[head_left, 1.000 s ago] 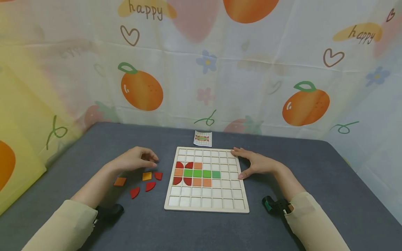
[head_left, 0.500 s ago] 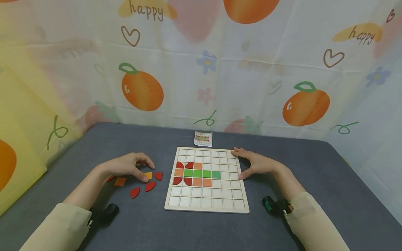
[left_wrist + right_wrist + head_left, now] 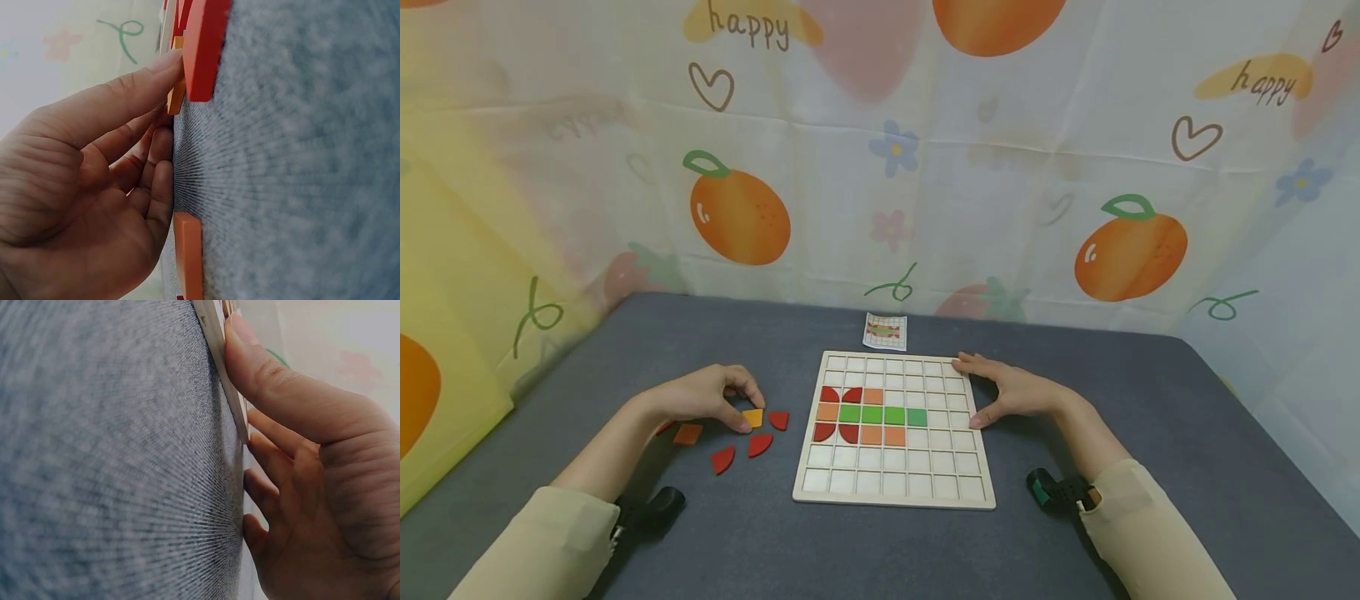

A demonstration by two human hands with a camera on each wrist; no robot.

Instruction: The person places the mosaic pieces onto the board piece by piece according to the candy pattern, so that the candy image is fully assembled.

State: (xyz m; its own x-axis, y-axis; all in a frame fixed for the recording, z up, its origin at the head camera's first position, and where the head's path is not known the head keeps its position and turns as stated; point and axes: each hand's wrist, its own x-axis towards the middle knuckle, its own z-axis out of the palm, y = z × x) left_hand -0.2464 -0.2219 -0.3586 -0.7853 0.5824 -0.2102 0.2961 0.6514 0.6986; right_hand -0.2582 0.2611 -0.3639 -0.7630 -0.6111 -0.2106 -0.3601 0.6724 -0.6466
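My left hand (image 3: 703, 396) pinches a yellow square tile (image 3: 753, 418) on the table, left of the board. In the left wrist view the thumb lies against the yellow tile's side, and the other fingers are partly hidden behind it. My right hand (image 3: 1018, 390) rests spread on the right edge of the wooden grid board (image 3: 893, 503), thumb and fingertips touching its rim. Red quarter-round pieces and orange (image 3: 871, 436) and green square tiles (image 3: 893, 415) sit in the board's cells. Beside the left hand lie an orange square tile (image 3: 688, 434) and a red quarter-round piece (image 3: 760, 445).
More red quarter-round pieces (image 3: 723, 460) lie loose left of the board; one by the left wrist is mostly hidden. Behind the board lies a small card (image 3: 885, 331) with a printed grid pattern. A patterned cloth (image 3: 895, 208) hangs at the table's back edge.
My left hand has moved down and slightly left onto the yellow tile, and its thumb and finger have closed in on it. The right hand stays on the board.
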